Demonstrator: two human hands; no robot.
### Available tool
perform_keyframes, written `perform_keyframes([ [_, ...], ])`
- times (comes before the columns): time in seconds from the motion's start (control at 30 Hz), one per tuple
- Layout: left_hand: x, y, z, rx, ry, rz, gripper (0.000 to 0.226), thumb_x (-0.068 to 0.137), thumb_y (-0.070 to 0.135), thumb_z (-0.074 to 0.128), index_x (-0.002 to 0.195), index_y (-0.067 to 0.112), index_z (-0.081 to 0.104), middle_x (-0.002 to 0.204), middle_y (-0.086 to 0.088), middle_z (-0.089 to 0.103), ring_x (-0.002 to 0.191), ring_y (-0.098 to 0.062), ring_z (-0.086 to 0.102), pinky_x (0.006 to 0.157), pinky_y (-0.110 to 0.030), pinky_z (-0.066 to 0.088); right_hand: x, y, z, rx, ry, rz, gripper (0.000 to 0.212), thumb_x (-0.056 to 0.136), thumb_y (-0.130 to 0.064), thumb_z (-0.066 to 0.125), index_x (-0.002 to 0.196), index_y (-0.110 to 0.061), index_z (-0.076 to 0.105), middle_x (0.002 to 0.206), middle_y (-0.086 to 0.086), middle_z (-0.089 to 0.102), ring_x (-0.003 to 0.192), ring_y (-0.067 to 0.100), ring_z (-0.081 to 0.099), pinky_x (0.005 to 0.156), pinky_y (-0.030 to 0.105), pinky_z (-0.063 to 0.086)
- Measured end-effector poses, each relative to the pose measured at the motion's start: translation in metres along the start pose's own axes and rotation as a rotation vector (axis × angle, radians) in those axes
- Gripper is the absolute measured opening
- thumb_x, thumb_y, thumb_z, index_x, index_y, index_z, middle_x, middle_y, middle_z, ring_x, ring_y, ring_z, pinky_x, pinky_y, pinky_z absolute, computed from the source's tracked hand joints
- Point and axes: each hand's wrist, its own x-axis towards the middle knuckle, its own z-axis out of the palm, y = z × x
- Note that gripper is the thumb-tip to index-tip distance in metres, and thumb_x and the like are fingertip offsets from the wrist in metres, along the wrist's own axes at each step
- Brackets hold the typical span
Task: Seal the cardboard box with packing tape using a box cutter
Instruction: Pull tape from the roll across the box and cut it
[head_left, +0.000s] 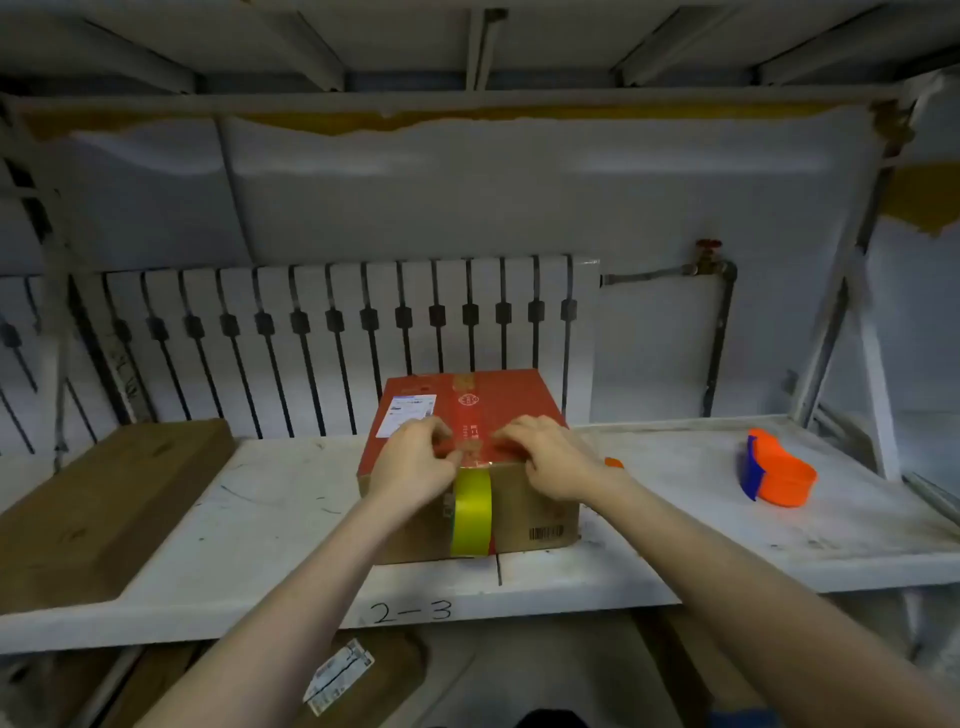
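Two hands at work, one box, one roll.

Item 1: cardboard box (467, 415), red top, flaps closed, on the white shelf (727, 519) near its front edge. Contents hidden.

Item 2: packing tape (471, 512), a yellow-green roll lying against the box's front face, its strip running up over the top edge.

Item 3: left hand (415, 462), fingers curled, seems to pinch the strip at the front edge. Right hand (545, 457), fingers bent on the top just beside the strip; we cannot tell whether it grips or only presses.

Item 4: orange and blue holder (774, 475), well apart to the right, open, with nothing visible inside.

Item 5: small orange object (614, 462) behind the right wrist, possibly the cutter; we cannot tell.

Item 6: labelled parcel (358, 670) below the shelf, closed.

Risks, as we judge them: the roll's weight could peel or skew the strip before it is pressed flat, leaving wrinkles. Neither hand holds a blade, so freeing one hand may let the tape slip. A cut made close to the fingers could nick them.
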Motion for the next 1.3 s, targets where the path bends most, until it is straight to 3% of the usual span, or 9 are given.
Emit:
perform_keyframes([
  [0.13,0.016,-0.004,0.012,0.033,-0.026,-0.06,0.005,0.084,0.027,0.064,0.083,0.023,0.062,0.094,0.006,0.065,0.08,-0.008,0.055,0.057,-0.018,0.038,0.007,0.011,0.02,-0.085,-0.074,-0.1,0.052,0.09,-0.015,0.044,0.137,-0.036,0.038,0.14,-0.005,0.043,0.122,0.019,0.04,0.097,0.038,0.039],
  [0.27,0.018,-0.009,0.024,0.078,-0.028,-0.181,0.025,0.084,0.043,0.059,0.069,0.024,0.056,0.067,0.009,0.06,0.063,-0.007,0.054,0.048,-0.024,0.034,0.009,0.02,0.037,-0.206,0.021,-0.147,0.043,0.095,-0.036,0.038,0.138,-0.039,0.033,0.138,-0.007,0.042,0.116,0.022,0.04,0.084,0.04,0.041],
  [0.4,0.016,-0.012,0.037,0.016,-0.059,-0.313,0.03,0.083,0.053,0.055,0.073,0.025,0.05,0.073,0.008,0.056,0.068,-0.011,0.052,0.055,-0.029,0.035,0.013,0.019,0.039,-0.202,-0.03,-0.132,0.053,0.092,-0.019,0.042,0.139,-0.039,0.033,0.137,-0.006,0.041,0.114,0.024,0.039,0.081,0.041,0.042],
  [0.6,0.011,-0.006,0.041,0.081,-0.011,-0.299,0.03,0.081,0.051,0.057,0.083,0.022,0.054,0.079,0.005,0.058,0.078,-0.02,0.054,0.061,-0.031,0.04,0.007,0.023,0.036,-0.136,-0.105,-0.12,0.059,0.089,-0.015,0.044,0.142,-0.038,0.029,0.145,-0.006,0.038,0.126,0.022,0.034,0.099,0.045,0.036],
  [0.77,0.018,0.016,0.041,0.169,-0.038,-0.123,0.019,0.082,0.038,0.062,0.089,0.021,0.058,0.096,-0.003,0.06,0.089,-0.025,0.058,0.071,-0.036,0.051,-0.013,0.055,0.038,0.063,0.29,0.008,0.027,0.091,-0.018,0.048,0.113,-0.023,0.061,0.117,-0.004,0.063,0.109,0.016,0.055,0.096,0.037,0.042],
  [0.9,0.027,0.038,0.054,0.27,-0.109,-0.023,0.02,0.083,0.037,0.061,0.096,0.021,0.062,0.105,-0.004,0.057,0.098,-0.026,0.056,0.082,-0.041,0.051,-0.034,0.098,0.054,0.15,0.543,0.369,0.023,0.09,-0.013,0.046,0.105,-0.016,0.063,0.106,0.001,0.067,0.097,0.02,0.06,0.079,0.034,0.049],
  [1.1,0.041,0.058,0.074,0.348,-0.178,0.068,0.02,0.084,0.033,0.058,0.1,0.023,0.064,0.109,-0.002,0.059,0.101,-0.025,0.056,0.083,-0.041,0.051,-0.042,0.156,0.092,-0.025,0.02,0.766,0.033,0.093,-0.025,0.044,0.121,-0.009,0.047,0.115,0.014,0.053,0.104,0.032,0.051,0.079,0.042,0.045],
  [1.2,0.047,0.061,0.081,0.376,-0.179,0.078,0.015,0.085,0.03,0.057,0.095,0.023,0.064,0.106,-0.002,0.061,0.098,-0.026,0.057,0.081,-0.042,0.053,-0.036,0.167,0.105,0.004,-0.058,0.839,0.039,0.094,-0.031,0.047,0.126,-0.01,0.042,0.119,0.014,0.051,0.107,0.031,0.049,0.082,0.041,0.046],
  [1.3,0.054,0.061,0.085,0.376,-0.165,0.07,0.01,0.085,0.027,0.056,0.088,0.024,0.065,0.101,-0.001,0.062,0.094,-0.026,0.058,0.078,-0.042,0.054,-0.031,0.175,0.112,0.026,-0.017,0.85,0.034,0.09,-0.014,0.048,0.122,-0.009,0.042,0.114,0.016,0.053,0.104,0.032,0.049,0.075,0.039,0.045],
])
